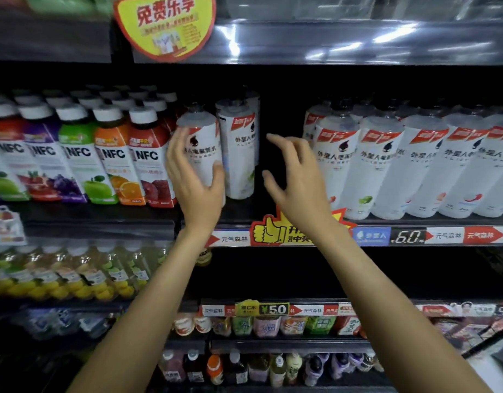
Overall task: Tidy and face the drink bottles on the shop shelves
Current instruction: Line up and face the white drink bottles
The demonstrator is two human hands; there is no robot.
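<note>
A white electrolyte-water bottle is being gripped by the left hand for facing, while the right hand, fingers spread and empty, is being held before the shelf gap.

Two hands up at the shelf: left hand, right hand. Five NFC bottles across the front row, more caps behind, too dim to count. Two white bottles by the left hand, six or so white bottles fronting at right. One thumbs-up tag, one round yellow sign.
</note>
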